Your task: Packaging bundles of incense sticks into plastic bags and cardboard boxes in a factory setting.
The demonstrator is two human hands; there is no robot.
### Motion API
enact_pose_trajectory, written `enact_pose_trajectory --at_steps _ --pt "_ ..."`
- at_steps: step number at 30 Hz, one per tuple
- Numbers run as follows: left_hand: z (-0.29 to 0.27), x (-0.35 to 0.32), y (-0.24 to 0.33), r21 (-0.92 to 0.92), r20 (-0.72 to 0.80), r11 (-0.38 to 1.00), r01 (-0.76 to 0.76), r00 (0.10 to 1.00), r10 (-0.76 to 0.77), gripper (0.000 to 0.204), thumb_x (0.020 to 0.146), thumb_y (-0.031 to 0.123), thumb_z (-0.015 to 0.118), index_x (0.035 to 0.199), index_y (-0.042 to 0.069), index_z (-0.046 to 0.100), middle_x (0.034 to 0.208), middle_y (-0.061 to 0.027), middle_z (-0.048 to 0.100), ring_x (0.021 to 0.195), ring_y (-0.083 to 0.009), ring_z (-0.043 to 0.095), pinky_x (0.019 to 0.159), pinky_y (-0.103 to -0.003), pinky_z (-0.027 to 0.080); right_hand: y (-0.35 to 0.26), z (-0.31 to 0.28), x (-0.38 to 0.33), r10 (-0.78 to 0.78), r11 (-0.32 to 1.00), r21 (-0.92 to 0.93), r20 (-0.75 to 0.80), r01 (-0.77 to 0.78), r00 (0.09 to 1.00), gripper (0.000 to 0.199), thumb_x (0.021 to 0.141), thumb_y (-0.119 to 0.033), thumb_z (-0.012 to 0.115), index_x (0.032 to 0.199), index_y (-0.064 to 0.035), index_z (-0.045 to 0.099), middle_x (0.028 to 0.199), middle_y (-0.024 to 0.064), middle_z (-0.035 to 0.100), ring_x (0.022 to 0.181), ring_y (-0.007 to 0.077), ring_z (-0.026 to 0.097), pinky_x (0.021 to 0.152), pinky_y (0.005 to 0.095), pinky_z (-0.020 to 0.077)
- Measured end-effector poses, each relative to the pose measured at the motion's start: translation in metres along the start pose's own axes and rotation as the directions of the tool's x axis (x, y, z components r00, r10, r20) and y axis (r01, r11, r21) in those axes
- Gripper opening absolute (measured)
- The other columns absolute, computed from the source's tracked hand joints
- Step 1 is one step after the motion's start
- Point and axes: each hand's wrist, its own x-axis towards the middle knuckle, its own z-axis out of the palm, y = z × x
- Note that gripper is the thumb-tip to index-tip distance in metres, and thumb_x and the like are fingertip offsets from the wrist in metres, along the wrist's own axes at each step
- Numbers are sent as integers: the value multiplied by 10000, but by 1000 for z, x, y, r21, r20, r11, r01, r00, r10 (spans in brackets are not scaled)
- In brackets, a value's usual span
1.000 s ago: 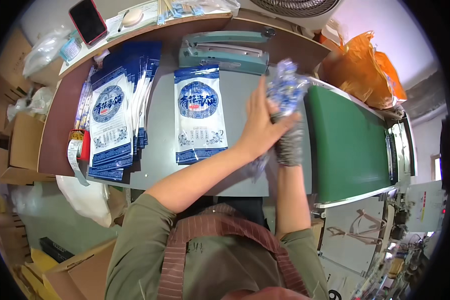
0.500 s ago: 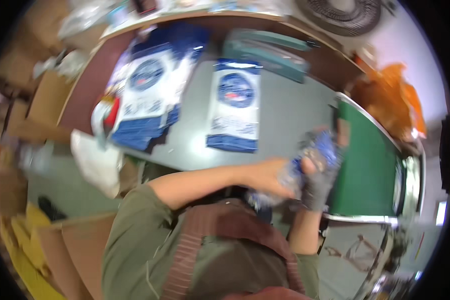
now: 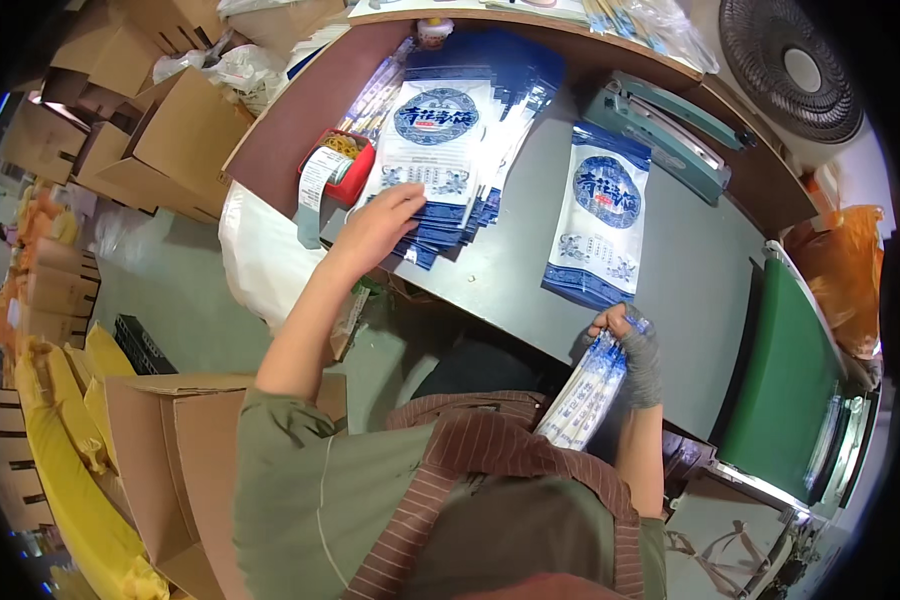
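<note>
My left hand (image 3: pixel 378 228) lies with fingers stretched over the lower edge of a fanned stack of blue-and-white printed bags (image 3: pixel 438 150) on the left of the table. In my right hand (image 3: pixel 634 345), wrapped in a grey covering, is a bundle of wrapped chopsticks (image 3: pixel 587 395) with blue-and-white patterned sleeves. My fingers close round its upper end, and the bundle slants down toward my apron. Just beyond that hand, a single flat bag (image 3: pixel 600 215) of the same print lies on the grey table (image 3: pixel 500 270).
A teal bar-shaped device (image 3: pixel 670 140) lies at the back. Left of the bags is a red tape dispenser (image 3: pixel 345 170). To the right are a green surface (image 3: pixel 785 370), an orange bag (image 3: pixel 835 270) and a fan (image 3: pixel 785 70). Cardboard boxes (image 3: pixel 185 140) stand on the left.
My left hand has left the chopstick bundle and moved to the stack of bags. My right hand keeps the bundle, now lower and nearer my body. The view has turned left.
</note>
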Motion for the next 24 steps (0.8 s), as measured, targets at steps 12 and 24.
enact_pose_trajectory --at_steps 12,24 --pt "5 6 -31 57 175 982 -180 970 167 436 871 31 486 1306 62 486 1371 -113 483 1226 -273 512 950 -335 488 0 17 12 -60 997 -40 -34 59 998 223 805 -259 683 823 -54 598 788 61 620 727 142 606 665 259 488" --pt "-12 81 -46 -413 193 902 125 980 -47 250 809 272 689 781 42 593 744 -157 617 726 -336 602 636 -405 438 9 2 6 -135 991 17 19 135 991 238 812 -222 706 817 -32 563 761 92 596 694 185 602 635 307 519"
